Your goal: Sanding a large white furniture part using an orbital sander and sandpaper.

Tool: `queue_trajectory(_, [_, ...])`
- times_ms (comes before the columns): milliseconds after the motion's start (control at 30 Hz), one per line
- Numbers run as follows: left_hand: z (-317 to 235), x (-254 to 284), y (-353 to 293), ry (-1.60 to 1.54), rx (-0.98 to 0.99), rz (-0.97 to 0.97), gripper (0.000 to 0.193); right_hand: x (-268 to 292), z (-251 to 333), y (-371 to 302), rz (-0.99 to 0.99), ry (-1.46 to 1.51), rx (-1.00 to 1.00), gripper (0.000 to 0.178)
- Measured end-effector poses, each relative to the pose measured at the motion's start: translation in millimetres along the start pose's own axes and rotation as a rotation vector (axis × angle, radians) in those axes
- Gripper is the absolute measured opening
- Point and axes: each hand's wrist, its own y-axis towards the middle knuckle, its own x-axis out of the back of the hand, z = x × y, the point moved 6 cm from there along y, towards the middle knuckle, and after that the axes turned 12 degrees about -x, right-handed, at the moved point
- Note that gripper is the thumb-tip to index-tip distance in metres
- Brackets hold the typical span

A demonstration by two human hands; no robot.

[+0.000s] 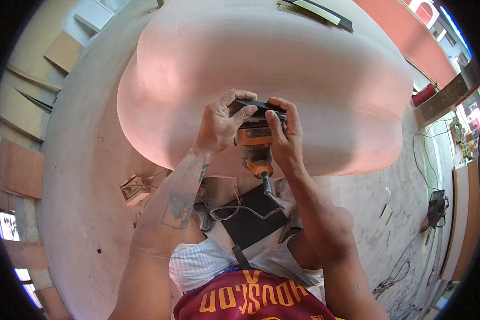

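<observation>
An orange and black power sander [255, 140] rests against the front face of a large rounded pinkish form [282, 69]. My left hand [221, 124] grips the sander's black top from the left, fingers curled over it. On the tool's right side sits my right hand [285, 137], thumb on the top edge. The sander's orange-ended cord [266, 184] hangs down below the hands and loops over a dark sheet [248, 221] on the floor.
A wall socket box [135, 189] lies on the dusty floor at the left. Wooden boards [21, 168] lean at the far left. A black power tool [437, 205] and cables [392, 277] sit at the right. Dark strips [317, 12] lie on top of the form.
</observation>
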Motion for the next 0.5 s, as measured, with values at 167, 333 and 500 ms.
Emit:
queue_trajectory(167, [12.9,6.4,7.5,-0.061,0.037,0.028,0.020,-8.2,-6.7,7.9,0.064,0.345,-0.146,0.024])
queue_trajectory(333, [21.7,5.2,9.3,-0.166,0.070,0.024,0.014,-10.1,-3.0,11.7,-0.012,0.339,-0.155,0.027])
queue_trajectory(500, [24.6,3.5,8.1,-0.205,0.090,0.009,0.012,-12.0,-2.6,12.5,0.011,0.432,-0.201,0.029])
